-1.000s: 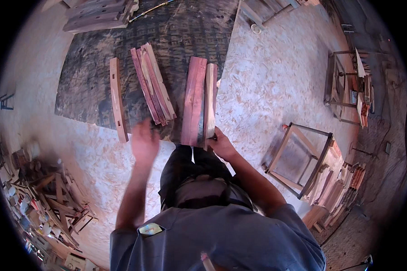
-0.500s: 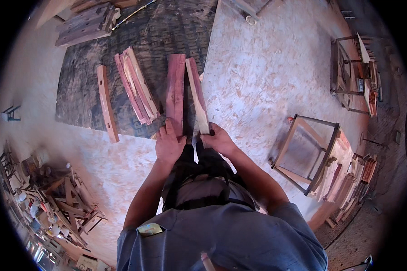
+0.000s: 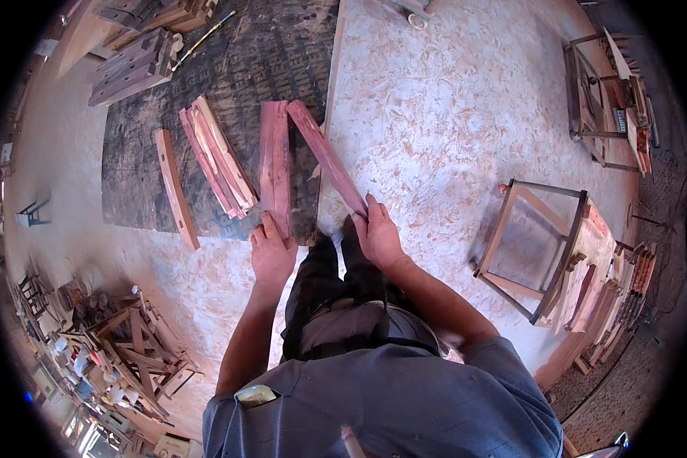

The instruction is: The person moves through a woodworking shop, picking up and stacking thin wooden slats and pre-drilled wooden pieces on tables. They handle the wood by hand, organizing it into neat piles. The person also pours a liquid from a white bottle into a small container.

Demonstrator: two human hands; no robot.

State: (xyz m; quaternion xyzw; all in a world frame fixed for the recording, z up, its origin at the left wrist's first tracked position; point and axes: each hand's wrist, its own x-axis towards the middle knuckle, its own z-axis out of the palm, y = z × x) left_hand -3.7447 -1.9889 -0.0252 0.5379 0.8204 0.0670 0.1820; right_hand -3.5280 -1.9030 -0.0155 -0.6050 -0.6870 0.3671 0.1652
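Note:
Two long reddish wooden boards (image 3: 275, 156) lie side by side on the dark sheet, ahead of me. Around their near end are the fingers of my left hand (image 3: 273, 250), closed at the edge. My right hand (image 3: 380, 235) grips the near end of a reddish wooden strip (image 3: 328, 159) between thumb and fingers. That strip slants away to the left, its far end beside the boards' far end. To the left lies a bundle of reddish and pale strips (image 3: 217, 156). Further left is a single curved wooden piece (image 3: 177, 191) with small slots.
The dark printed sheet (image 3: 137, 175) covers part of the floor. Thick slotted timber blocks (image 3: 133, 67) and a thin rod (image 3: 204, 40) lie at the far left. A wooden frame (image 3: 530, 244) and stacked wood stand at right; heaped scrap wood (image 3: 133, 340) fills the near left.
The right-hand strip has turned: its near end swung right, and its reddish face now shows instead of the pale one. My right hand moved with it. The view has shifted slightly.

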